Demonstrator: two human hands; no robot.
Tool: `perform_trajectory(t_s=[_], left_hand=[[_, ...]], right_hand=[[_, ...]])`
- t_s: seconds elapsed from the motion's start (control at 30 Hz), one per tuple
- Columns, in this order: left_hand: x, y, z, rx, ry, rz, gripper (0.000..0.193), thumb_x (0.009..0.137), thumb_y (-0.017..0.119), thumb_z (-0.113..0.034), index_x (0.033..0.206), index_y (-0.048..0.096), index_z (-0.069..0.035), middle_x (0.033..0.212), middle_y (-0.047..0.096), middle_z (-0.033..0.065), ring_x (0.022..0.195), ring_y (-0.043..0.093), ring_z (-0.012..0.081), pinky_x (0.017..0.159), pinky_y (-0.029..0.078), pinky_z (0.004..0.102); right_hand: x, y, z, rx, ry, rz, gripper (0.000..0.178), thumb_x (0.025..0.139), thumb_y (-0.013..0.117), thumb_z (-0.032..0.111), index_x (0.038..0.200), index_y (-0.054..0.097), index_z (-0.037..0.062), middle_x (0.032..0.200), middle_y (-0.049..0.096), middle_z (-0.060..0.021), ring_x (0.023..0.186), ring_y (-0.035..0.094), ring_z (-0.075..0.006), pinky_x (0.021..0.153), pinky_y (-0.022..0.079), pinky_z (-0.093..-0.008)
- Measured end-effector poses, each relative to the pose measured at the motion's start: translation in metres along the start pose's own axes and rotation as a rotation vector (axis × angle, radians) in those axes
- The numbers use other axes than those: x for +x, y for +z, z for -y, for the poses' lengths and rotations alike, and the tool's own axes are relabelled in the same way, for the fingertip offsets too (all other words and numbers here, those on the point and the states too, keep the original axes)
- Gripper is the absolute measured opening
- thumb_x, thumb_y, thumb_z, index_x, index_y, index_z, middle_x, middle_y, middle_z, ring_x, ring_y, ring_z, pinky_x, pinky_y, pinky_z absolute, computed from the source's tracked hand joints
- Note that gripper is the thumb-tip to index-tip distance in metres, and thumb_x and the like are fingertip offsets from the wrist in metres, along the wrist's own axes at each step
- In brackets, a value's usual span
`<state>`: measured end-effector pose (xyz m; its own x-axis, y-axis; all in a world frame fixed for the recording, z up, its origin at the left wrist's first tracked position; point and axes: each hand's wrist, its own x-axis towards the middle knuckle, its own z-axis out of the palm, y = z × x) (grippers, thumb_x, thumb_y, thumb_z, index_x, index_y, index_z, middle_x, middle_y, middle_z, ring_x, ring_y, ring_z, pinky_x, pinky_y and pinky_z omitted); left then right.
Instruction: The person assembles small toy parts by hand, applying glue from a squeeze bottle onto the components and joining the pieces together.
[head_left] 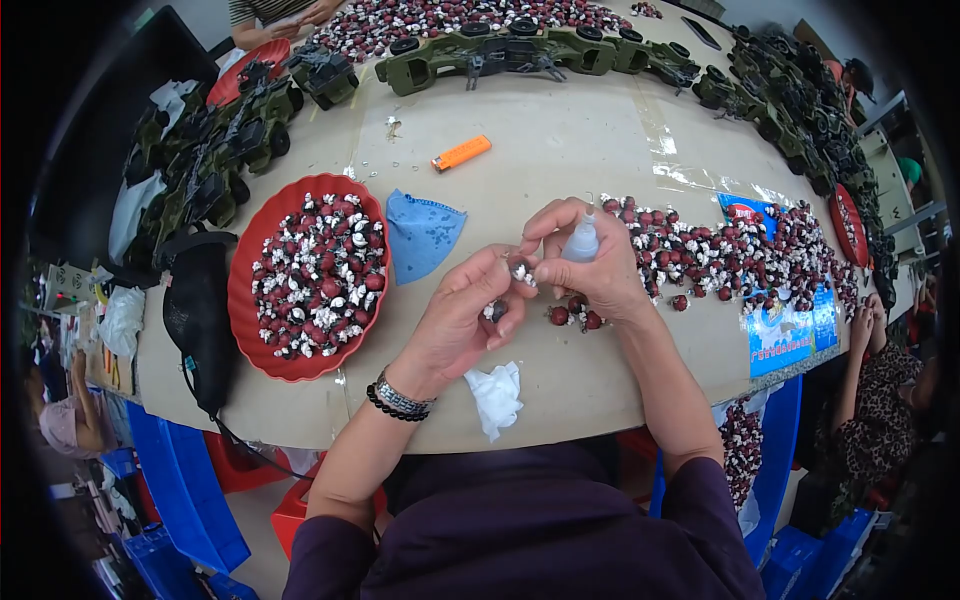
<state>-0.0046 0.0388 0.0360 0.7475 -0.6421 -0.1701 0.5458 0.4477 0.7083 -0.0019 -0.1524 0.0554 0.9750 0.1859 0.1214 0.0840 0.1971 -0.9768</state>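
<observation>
Over the middle of the table, my left hand (452, 312) pinches a small dark red and white bead-like piece (521, 271) between thumb and fingertips. Another dark piece (494, 311) sits tucked in its lower fingers. My right hand (605, 268) holds a small translucent white squeeze bottle (581, 245), nozzle up, while its thumb and fingertips come close to the pinched piece. Whether they touch it I cannot tell. Several finished-looking dark red and white pieces (690, 250) spread out just right of my right hand. A crumpled white tissue (495, 398) lies below my hands.
Left of my hands stand a red scalloped tray (243, 290) full of similar pieces and a blue cloth (424, 236). An orange lighter (461, 152) lies farther back. Green toy vehicles (500, 58) line the far side. Blue packets (780, 340) lie at right; other people sit around.
</observation>
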Motion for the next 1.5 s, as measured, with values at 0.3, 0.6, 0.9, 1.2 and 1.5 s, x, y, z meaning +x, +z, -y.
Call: perform_trajectory(t_s=[0.3, 0.6, 0.9, 1.2, 1.5], left_hand=[[-0.002, 0.002, 0.0, 0.188, 0.084, 0.059, 0.037, 0.102, 0.047, -0.033, 0.126, 0.05, -0.005, 0.11, 0.057, 0.0005, 0.063, 0.048, 0.005, 0.048, 0.035, 0.0183], [0.0, 0.003, -0.003, 0.195, 0.095, 0.058, 0.032, 0.101, 0.046, -0.028, 0.122, 0.052, -0.004, 0.098, 0.056, 0.0025, 0.062, 0.048, 0.0058, 0.048, 0.035, 0.0189], [-0.003, 0.004, 0.002, 0.229, -0.038, -0.057, 0.029, 0.092, 0.06, -0.024, 0.072, 0.055, -0.002, 0.073, 0.054, 0.0021, 0.051, 0.05, 0.0085, 0.04, 0.033, 0.0213], [0.006, 0.006, 0.02, 1.254, 0.537, -0.074, 0.017, 0.079, 0.074, -0.014, 0.086, 0.065, -0.001, 0.072, 0.063, 0.0079, 0.061, 0.059, 0.0201, 0.055, 0.044, 0.033], [0.008, 0.01, 0.031, 1.659, 0.543, 0.044, 0.023, 0.078, 0.073, -0.019, 0.095, 0.065, -0.006, 0.083, 0.067, 0.0076, 0.072, 0.064, 0.0297, 0.062, 0.049, 0.0391]], right_hand=[[-0.001, 0.0, -0.002, -0.023, -0.096, 0.051, 0.034, 0.069, 0.08, -0.005, 0.096, 0.061, -0.0001, 0.098, 0.06, -0.0104, 0.073, 0.06, -0.0096, 0.05, 0.049, -0.0195], [0.002, 0.0, 0.004, -0.098, -0.086, -0.02, 0.032, 0.073, 0.075, -0.001, 0.102, 0.059, 0.0003, 0.101, 0.06, -0.0106, 0.073, 0.058, -0.0092, 0.055, 0.046, -0.0203], [0.029, 0.001, -0.015, -0.189, 0.057, -0.25, 0.031, 0.085, 0.05, 0.0, 0.116, 0.05, 0.0039, 0.104, 0.058, -0.0064, 0.097, 0.055, -0.0138, 0.089, 0.041, -0.0302], [0.1, -0.007, -0.052, -0.145, 0.089, -0.232, 0.035, 0.083, 0.052, -0.007, 0.116, 0.058, 0.0016, 0.117, 0.062, -0.0103, 0.111, 0.057, -0.0167, 0.095, 0.042, -0.0302], [0.095, -0.01, -0.042, -0.177, 0.087, -0.36, 0.061, 0.071, 0.045, -0.017, 0.129, 0.047, 0.0013, 0.127, 0.057, -0.0103, 0.117, 0.054, -0.018, 0.093, 0.043, -0.0276]])
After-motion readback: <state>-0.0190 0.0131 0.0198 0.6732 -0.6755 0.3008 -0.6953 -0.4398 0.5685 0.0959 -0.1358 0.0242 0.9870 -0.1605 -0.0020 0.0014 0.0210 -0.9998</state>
